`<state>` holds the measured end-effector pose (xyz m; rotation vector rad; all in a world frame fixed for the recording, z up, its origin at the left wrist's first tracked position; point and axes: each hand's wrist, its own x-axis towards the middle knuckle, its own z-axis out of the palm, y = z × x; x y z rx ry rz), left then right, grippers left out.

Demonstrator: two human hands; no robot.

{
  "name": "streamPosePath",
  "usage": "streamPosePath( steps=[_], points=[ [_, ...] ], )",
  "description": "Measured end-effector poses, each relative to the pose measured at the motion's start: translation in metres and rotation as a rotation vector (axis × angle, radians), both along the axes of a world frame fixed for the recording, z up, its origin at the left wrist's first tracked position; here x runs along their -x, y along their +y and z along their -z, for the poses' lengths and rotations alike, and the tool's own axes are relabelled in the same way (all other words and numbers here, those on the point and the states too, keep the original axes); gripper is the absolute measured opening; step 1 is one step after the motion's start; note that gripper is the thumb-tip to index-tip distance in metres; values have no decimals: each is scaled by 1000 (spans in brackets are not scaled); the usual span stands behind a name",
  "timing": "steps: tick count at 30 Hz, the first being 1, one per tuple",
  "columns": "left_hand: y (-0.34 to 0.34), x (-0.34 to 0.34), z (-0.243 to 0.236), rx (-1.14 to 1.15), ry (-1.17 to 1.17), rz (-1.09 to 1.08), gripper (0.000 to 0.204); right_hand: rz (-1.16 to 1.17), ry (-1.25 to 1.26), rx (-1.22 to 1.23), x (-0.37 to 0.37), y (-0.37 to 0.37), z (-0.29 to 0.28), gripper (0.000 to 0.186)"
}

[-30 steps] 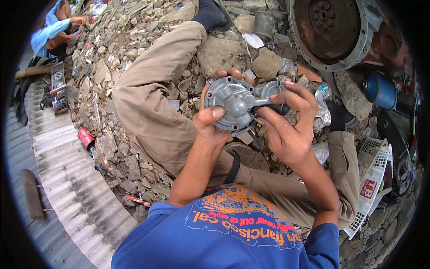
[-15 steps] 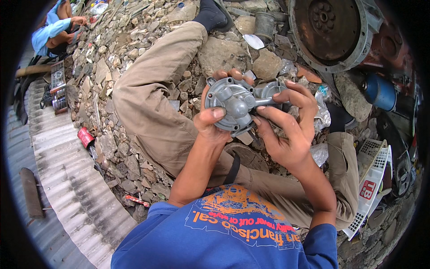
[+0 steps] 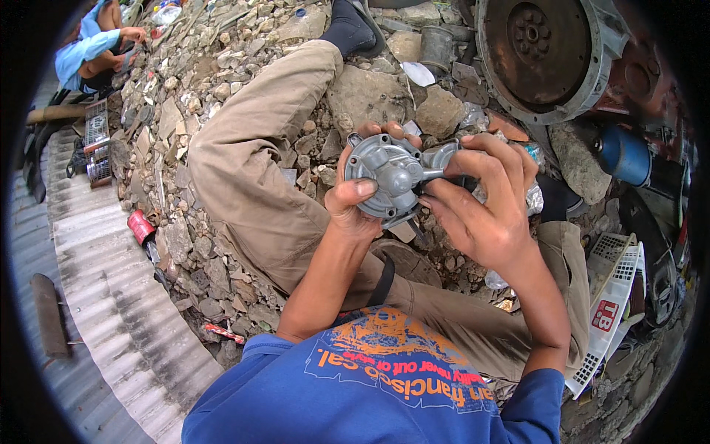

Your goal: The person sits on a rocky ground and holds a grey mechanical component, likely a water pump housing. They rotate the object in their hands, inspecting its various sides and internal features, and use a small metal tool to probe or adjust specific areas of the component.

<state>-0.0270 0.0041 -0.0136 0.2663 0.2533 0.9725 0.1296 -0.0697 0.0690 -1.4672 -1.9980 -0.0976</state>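
A round grey cast-metal pump housing (image 3: 401,177) is held up in front of my lap, with small holes around its rim, a domed middle and an arm reaching right. My left hand (image 3: 350,194) grips its left side, thumb on the face and fingers curled over the far edge. From the right, my right hand (image 3: 489,194) holds the projecting arm between thumb and bent fingers. Part of that arm is hidden behind those fingers.
Rubble (image 3: 185,222) covers the ground around my legs. Far right stands a big engine part with a round plate (image 3: 532,96), beside a blue canister (image 3: 625,154). A white plastic basket (image 3: 614,311) is at right, corrugated sheets (image 3: 111,266) at left. Another person (image 3: 92,53) sits far left.
My right hand has shifted slightly right and up, its fingers curling more over the projecting arm. The pump housing has moved slightly to the right; my left hand keeps its grip.
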Motion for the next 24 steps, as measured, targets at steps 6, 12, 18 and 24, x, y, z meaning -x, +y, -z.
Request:
streamPosePath(
  steps=[6, 12, 18, 24],
  points=[
    [-1, -3, 4, -5, -35, 27, 69, -122, 43, 14, -11, 4, 2, 24],
    [-4, -5, 11, -2, -18, 54, 70, -174, -49, 25, -17, -1, 2, 25],
    [-7, -3, 11, 44, 19, 87, 70, -236, -71, 69, -28, -2, 7, 25],
    [-11, -3, 17, 6, 12, 80, 66, -212, -124, 87, -24, -7, 2, 26]
  ],
)
